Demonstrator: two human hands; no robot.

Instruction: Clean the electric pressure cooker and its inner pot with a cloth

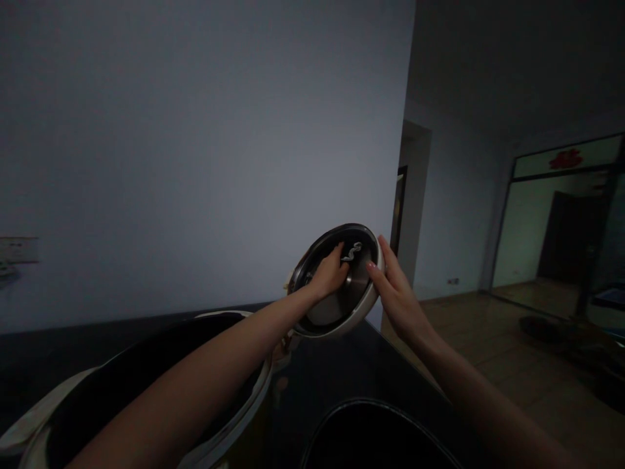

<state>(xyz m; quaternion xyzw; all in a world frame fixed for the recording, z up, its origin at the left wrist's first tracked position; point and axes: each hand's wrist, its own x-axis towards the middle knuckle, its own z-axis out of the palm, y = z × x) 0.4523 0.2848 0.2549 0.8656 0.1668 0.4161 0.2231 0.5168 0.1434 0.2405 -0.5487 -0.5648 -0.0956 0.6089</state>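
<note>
While the right hand [398,296] grips the tilted lid [359,281] by its rim, left hand [331,273] is against its inner face, can't tell if grasping; open pot [254,398] beside, on bench [336,374].

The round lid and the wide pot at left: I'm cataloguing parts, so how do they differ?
The round lid is tilted, its inner face toward the camera; the wide pot stands with its opening upward.
The lid's inside shows shiny metal; the pot's looks dark.
The right hand grips the lid's edge; neither hand holds the pot.
Both have pale edges.
</note>
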